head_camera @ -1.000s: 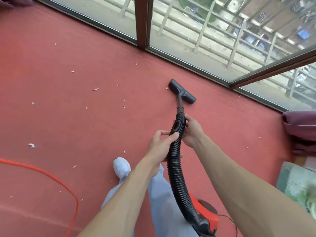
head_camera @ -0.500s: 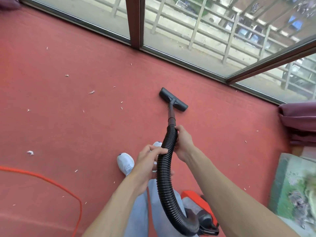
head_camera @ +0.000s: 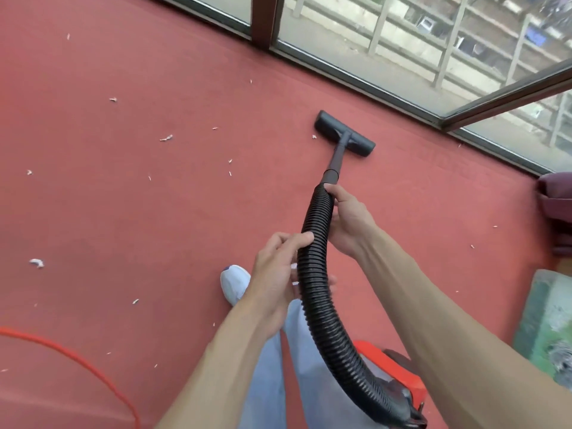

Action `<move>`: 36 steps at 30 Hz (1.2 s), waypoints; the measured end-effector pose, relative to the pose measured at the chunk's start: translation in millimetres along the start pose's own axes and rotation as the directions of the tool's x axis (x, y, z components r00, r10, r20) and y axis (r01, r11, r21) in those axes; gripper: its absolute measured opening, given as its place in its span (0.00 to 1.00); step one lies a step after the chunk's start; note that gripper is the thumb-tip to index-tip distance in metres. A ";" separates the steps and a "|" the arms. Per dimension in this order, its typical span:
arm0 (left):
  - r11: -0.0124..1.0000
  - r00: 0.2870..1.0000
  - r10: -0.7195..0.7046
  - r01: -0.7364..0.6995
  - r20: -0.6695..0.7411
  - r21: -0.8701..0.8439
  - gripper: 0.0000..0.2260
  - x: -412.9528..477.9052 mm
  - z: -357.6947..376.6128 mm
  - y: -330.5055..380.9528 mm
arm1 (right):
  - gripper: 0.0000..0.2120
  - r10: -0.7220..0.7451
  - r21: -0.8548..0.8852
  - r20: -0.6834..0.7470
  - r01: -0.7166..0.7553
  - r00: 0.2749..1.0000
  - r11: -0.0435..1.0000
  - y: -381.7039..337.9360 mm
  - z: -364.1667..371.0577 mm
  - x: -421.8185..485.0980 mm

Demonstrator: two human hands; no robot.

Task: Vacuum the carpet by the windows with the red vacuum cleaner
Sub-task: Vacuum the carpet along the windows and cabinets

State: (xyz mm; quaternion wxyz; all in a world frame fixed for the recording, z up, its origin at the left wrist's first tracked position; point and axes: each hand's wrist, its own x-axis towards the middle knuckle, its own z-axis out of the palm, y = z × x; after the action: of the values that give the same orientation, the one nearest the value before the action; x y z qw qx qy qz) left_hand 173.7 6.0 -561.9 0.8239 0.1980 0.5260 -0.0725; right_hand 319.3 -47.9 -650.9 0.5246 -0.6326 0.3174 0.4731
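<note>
my right grip [head_camera: 349,222] clasps the black hose [head_camera: 315,305] below the wand [head_camera: 335,156]; my left grip [head_camera: 275,274] holds it lower. nozzle [head_camera: 345,133] flat on the carpet [head_camera: 154,227] near the windows [head_camera: 356,54] (red vacuum cleaner [head_camera: 387,366] beside my leg).

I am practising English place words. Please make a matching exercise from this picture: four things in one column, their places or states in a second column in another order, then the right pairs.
Things
1. black ribbed plastic hose
2. flat black floor nozzle
3. thin orange cable
4. white shoe

Places or states
A. curved on the red carpet, lower left
B. gripped by the left hand and right hand
C. on the carpet, near the brown window frame
D. on the carpet, beside the left hand

Pairs: 1-B, 2-C, 3-A, 4-D
</note>
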 end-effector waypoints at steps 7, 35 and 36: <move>0.990 0.956 -0.081 0.110 0.282 -0.091 0.12 -26.7 -47.0 -11.1 | 0.09 0.153 -0.109 0.079 -0.144 0.985 0.984 9.3 6.9 -49.5; 0.973 0.969 0.173 -0.140 0.179 -0.182 0.10 -24.1 -70.2 37.0 | 0.08 0.092 -0.466 0.182 0.004 0.979 0.885 -29.0 119.0 -56.3; 0.968 0.972 0.185 -0.154 0.147 -0.199 0.10 -22.7 -72.9 43.3 | 0.08 0.071 -0.489 0.176 0.025 0.982 0.872 -30.3 129.8 -53.4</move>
State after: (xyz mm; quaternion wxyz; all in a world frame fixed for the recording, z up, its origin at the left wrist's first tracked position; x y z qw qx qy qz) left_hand 116.9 72.8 -557.6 0.8826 0.1578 0.4417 0.0317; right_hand 293.3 79.7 -590.5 0.3695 -0.6933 0.1439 0.6018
